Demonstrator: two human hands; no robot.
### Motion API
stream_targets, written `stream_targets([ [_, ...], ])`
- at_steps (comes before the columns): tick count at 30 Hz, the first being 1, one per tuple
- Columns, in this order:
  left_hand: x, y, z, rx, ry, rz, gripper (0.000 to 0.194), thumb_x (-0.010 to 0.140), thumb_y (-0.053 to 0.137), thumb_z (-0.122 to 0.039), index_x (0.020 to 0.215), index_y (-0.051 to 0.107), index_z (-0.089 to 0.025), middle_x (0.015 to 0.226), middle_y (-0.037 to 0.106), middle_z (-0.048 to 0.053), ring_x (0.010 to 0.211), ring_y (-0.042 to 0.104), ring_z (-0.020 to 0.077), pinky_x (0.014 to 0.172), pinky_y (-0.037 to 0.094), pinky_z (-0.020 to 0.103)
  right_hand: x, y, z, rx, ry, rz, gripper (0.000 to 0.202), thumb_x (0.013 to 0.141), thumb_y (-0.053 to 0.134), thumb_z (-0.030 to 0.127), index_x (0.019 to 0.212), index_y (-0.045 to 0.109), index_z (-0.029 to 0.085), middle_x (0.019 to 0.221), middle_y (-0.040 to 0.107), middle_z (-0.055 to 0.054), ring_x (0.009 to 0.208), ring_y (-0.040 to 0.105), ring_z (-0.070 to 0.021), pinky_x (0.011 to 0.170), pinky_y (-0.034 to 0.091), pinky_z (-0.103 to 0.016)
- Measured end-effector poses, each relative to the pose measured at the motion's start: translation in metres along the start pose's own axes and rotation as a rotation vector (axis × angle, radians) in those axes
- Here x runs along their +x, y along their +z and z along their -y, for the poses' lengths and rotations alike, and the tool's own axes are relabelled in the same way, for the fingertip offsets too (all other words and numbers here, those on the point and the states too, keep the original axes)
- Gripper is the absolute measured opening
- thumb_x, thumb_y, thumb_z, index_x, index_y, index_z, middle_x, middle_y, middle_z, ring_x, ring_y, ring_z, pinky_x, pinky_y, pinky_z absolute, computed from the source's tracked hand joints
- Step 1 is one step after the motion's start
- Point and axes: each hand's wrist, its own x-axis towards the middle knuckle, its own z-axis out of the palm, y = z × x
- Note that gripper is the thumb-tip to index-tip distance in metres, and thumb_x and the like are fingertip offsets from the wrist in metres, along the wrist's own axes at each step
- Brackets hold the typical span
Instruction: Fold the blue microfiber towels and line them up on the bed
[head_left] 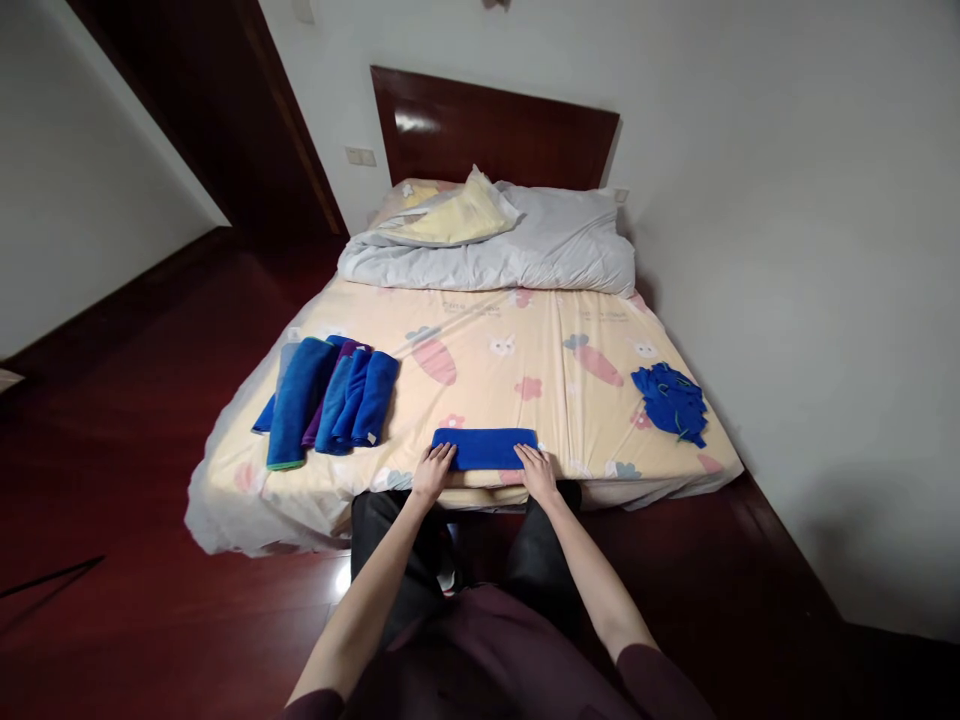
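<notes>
A blue cloth [484, 450], folded into a flat rectangle, lies at the bed's near edge. My left hand [433, 470] rests on its left end, fingers extended and lying flat. On the right end lies my right hand [536, 470], its fingers also stretched out. Several rolled or folded towels [367, 398], blue and purple, lie side by side on the left of the bed. Over on the right sits a crumpled blue cloth bundle [671, 402] with green edging.
The bed [487, 350] has a patterned yellow sheet. A grey quilt [570, 235] and a pale yellow pillow or cloth [465, 212] lie near the dark headboard [495, 130]. A wall stands close on the right; dark red floor [150, 400] spreads on the left.
</notes>
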Motion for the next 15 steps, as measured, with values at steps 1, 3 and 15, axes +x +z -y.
stream_targets([
  [1,0.000,-0.003,0.001,0.003,0.002,0.003,0.064,0.084,0.042,-0.004,0.146,0.051,-0.018,0.146,0.055,0.017,0.137,0.051,0.0315,0.118,0.032,0.053,0.001,0.000,0.000,-0.011,0.000,0.003,0.074,0.080,0.048,-0.001,0.150,0.047,0.024,0.148,0.055,-0.010,0.139,0.048,-0.0243,0.114,0.033,-0.048],
  [3,-0.003,-0.008,0.003,0.005,0.013,0.013,0.062,0.084,0.043,-0.004,0.143,0.055,-0.019,0.144,0.057,0.017,0.135,0.053,0.0311,0.117,0.033,0.052,-0.001,-0.003,-0.001,-0.019,-0.003,0.015,0.073,0.079,0.048,-0.003,0.147,0.051,0.024,0.146,0.057,-0.010,0.137,0.051,-0.0249,0.113,0.034,-0.049],
  [15,-0.047,-0.024,0.033,-0.413,-0.139,0.099,0.060,0.071,0.048,-0.010,0.127,0.064,-0.023,0.128,0.069,0.008,0.122,0.063,0.0256,0.109,0.045,0.042,-0.027,-0.025,-0.022,0.397,0.104,-0.010,0.056,0.074,0.056,0.005,0.122,0.071,0.030,0.117,0.075,-0.002,0.109,0.070,-0.0228,0.098,0.053,-0.038],
])
